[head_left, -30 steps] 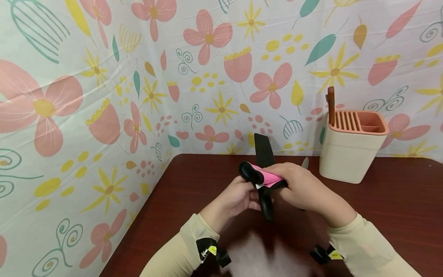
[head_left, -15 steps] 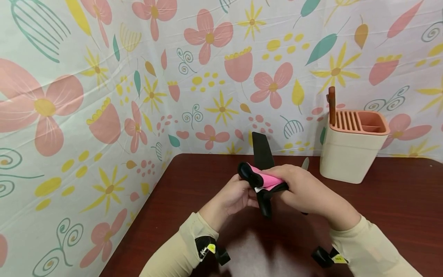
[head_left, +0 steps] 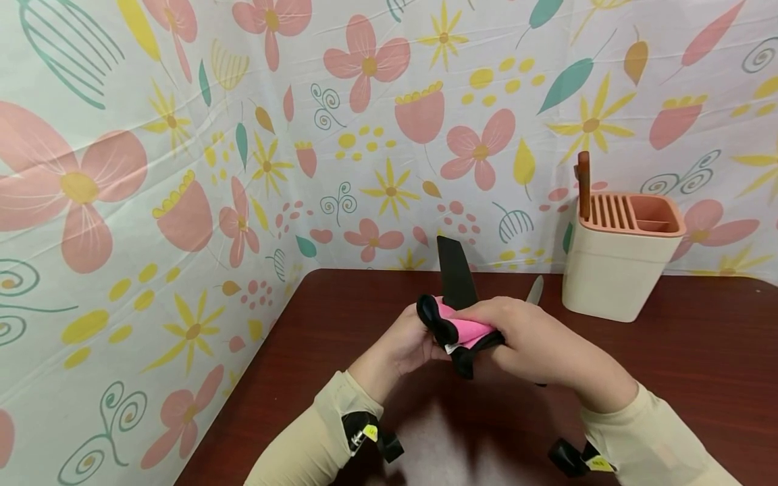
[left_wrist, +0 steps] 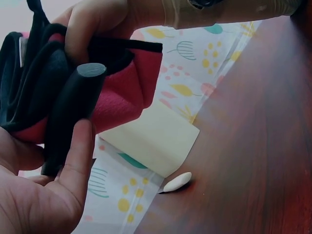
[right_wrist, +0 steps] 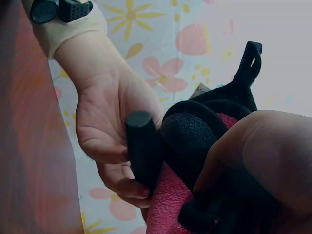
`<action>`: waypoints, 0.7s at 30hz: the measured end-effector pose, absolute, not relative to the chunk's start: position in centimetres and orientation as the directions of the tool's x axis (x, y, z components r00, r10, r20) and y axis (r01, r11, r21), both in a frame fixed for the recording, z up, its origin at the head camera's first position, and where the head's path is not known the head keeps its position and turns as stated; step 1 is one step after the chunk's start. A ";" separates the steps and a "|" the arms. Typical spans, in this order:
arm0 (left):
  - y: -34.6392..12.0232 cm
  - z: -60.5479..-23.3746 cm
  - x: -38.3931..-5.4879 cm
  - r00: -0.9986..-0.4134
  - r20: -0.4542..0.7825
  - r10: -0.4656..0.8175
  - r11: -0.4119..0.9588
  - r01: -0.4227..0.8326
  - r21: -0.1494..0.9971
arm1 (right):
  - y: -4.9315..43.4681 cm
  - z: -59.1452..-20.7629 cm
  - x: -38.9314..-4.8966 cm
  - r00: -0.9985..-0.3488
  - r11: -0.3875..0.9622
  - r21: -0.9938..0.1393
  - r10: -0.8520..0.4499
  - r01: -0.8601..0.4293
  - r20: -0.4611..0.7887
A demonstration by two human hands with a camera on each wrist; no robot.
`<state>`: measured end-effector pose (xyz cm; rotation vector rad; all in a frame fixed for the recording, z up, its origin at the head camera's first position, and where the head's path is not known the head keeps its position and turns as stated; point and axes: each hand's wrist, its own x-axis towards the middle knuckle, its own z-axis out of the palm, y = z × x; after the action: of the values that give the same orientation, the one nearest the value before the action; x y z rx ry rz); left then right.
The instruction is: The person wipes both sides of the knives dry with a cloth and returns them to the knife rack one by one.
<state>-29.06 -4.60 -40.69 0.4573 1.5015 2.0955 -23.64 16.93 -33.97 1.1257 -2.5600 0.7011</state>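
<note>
My left hand (head_left: 401, 344) holds a black knife (head_left: 457, 273) with a broad, square-ended blade pointing to the back wall. In the left wrist view its fingers curl at the lower part of the knife's rounded handle (left_wrist: 73, 114). My right hand (head_left: 531, 341) grips a folded pink cloth with black edging (head_left: 469, 329), thumb on top. The cloth lies across the knife in the head view and covers where blade meets handle. A hanging loop of the cloth (right_wrist: 246, 66) shows in the right wrist view.
A pale pointed blade (head_left: 535, 290) shows on the dark red-brown table (head_left: 358, 304) behind my right hand. Back right stands a cream holder (head_left: 614, 277) with a pink slotted top and a brown handle (head_left: 584, 185) upright in it. Flower-patterned sheeting (head_left: 389, 135) borders the left and back.
The knife's blade tip has shifted slightly left, and less of its handle shows below the cloth. The right hand and cloth have moved a little lower.
</note>
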 end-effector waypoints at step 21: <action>-5.3 -41.0 -29.9 -0.870 -0.066 0.489 -0.196 -0.184 0.963 | 17.1 -33.4 -22.9 -0.539 0.381 -0.444 -0.781 -0.811 0.315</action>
<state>-29.86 -5.26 -40.97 0.3547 1.6440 2.1088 -22.86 17.13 -33.38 1.4814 -2.5661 0.8728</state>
